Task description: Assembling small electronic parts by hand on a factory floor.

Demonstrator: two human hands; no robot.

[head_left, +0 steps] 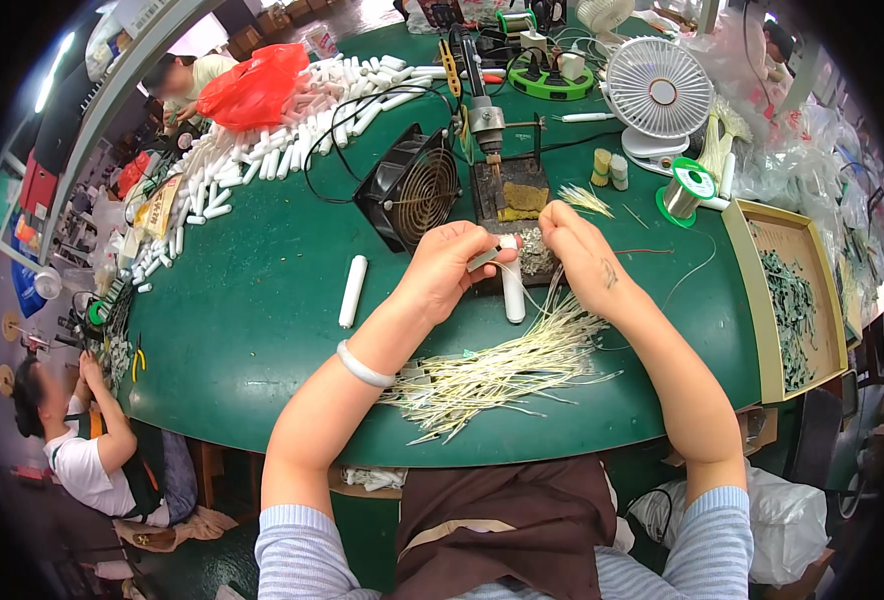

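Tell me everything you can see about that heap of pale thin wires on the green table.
The heap of wires is a loose, fanned bundle of thin cream-coloured strands, lying flat on the green table just in front of the person. It spreads from lower left toward upper right, a few strands straying. The right hand hovers above its upper end; whether they touch is unclear.

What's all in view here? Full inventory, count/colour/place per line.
table: one, green, fills the middle
loose wires: one bundle, pale yellow, near edge under the hands
white tubes: large pile, far left; one lying alone mid-table; one below the hands
red bag: one, on the tube pile
black fan: one, centre
white fan: one, far right
solder spool: one, green-rimmed, right
tray: one, tan, right edge, holds green parts
co-workers: two, far left and lower left
left hand: pinches a small grey piece, white bangle on wrist
right hand: pinched on thin wire
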